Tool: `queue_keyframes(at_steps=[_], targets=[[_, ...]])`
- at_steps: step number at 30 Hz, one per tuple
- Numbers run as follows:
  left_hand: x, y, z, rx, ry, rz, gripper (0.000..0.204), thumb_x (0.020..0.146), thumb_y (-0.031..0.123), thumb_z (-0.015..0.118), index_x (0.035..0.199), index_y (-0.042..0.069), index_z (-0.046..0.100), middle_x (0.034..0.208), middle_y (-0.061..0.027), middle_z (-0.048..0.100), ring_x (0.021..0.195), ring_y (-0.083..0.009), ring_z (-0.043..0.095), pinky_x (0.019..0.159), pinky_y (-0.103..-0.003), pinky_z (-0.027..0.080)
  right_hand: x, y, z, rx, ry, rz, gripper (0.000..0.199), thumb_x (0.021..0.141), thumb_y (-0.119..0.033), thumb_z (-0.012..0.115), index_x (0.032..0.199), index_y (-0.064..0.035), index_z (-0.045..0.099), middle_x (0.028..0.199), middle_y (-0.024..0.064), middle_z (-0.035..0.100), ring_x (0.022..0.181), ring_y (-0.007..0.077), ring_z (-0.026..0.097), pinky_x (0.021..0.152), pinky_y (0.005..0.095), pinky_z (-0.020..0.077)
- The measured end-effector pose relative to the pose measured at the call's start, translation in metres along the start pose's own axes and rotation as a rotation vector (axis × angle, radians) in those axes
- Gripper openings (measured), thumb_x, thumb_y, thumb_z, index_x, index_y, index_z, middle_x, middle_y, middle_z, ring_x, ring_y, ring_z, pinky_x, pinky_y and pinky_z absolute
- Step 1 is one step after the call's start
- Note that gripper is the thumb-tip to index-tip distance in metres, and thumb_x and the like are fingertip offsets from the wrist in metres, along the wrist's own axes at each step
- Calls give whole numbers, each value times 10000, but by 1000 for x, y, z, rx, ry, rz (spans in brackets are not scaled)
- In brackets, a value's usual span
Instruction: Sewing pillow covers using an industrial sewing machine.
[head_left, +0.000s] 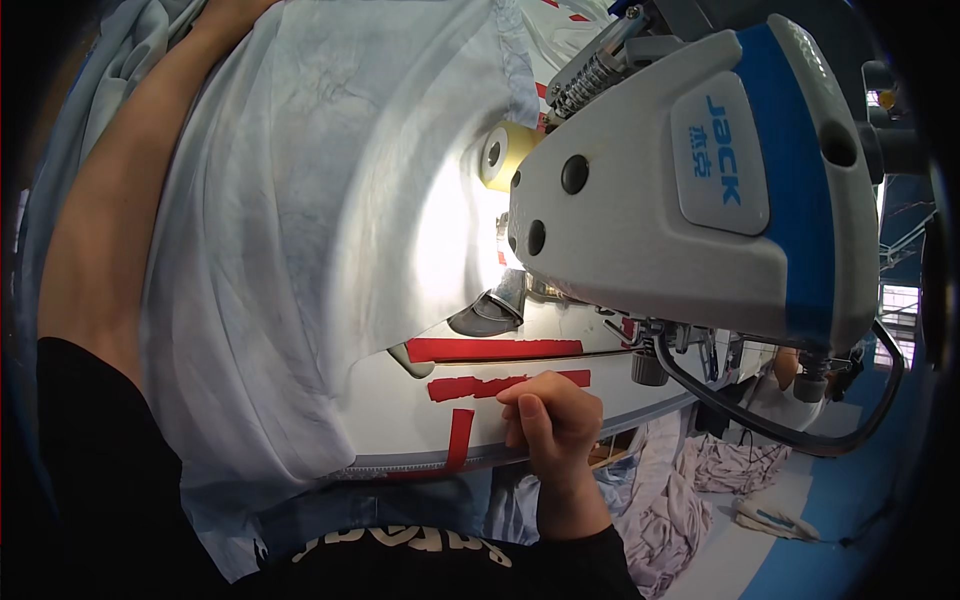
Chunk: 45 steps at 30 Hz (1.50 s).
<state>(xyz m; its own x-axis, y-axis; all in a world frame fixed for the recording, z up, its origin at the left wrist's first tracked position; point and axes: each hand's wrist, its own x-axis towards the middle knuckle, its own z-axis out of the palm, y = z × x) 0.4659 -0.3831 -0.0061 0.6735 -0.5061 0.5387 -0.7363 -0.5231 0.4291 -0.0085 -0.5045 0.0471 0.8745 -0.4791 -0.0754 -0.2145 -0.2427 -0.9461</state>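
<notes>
A large sheet of pale grey-white fabric [290, 200] covers the left of the table and runs under the head of a white and blue sewing machine [640, 190]. Along the fabric's far left edge stretches my left arm; my left hand [228, 14] is at the top of the view, its fingers cut off or hidden. My right hand [560, 415] is curled closed above the table's near edge, just beside strips of red tape [480, 387], with nothing visible in it. A curved dark metal guide [490, 312] sits at the fabric's edge, near the brightly lit needle area.
A yellow roller [510, 157] stands behind the needle area. The white tabletop [390, 430] ends close to my body. A black cable [780, 435] loops from the machine's right side. Crumpled pale cloth [665, 510] lies below the table on the right.
</notes>
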Motion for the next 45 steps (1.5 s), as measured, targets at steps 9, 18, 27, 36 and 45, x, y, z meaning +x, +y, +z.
queue_keyframes(at_steps=[9,18,27,36,45], targets=[[2,10,-7,53,119,109,237,705,220,667,794,36,547,877,-147,551,814,-294,559,680,-375,445,-3,2,0,38,60,-59,224,905,-137,489,798,23,605,639,55,547,427,48,446,394,167,333],[-148,43,-127,947,332,217,509,757,433,651,1038,12,589,1176,-166,535,1135,-307,481,925,-338,386,-11,19,-3,46,215,-91,196,912,-151,485,819,-12,586,593,1,501,414,29,390,377,162,295],[-338,215,-228,-1075,-606,-197,286,819,269,563,967,25,574,765,-167,576,722,-301,583,689,-374,455,-53,-1,94,-219,-456,-581,1093,610,-492,757,1396,-22,158,1451,164,150,1329,289,193,1064,410,203],[-365,220,-201,-767,-414,113,541,897,442,413,1245,27,430,1032,-210,569,995,-356,530,894,-359,401,-143,8,15,-171,-345,-26,892,664,-390,726,1327,-8,270,1332,167,284,1186,286,316,947,407,299],[-591,60,-173,-1264,-482,-945,429,943,356,324,1055,32,581,1033,-129,610,958,-258,571,850,-330,431,-171,86,-160,-376,321,341,693,717,-289,696,1259,7,382,1213,170,418,1042,283,440,829,405,395]])
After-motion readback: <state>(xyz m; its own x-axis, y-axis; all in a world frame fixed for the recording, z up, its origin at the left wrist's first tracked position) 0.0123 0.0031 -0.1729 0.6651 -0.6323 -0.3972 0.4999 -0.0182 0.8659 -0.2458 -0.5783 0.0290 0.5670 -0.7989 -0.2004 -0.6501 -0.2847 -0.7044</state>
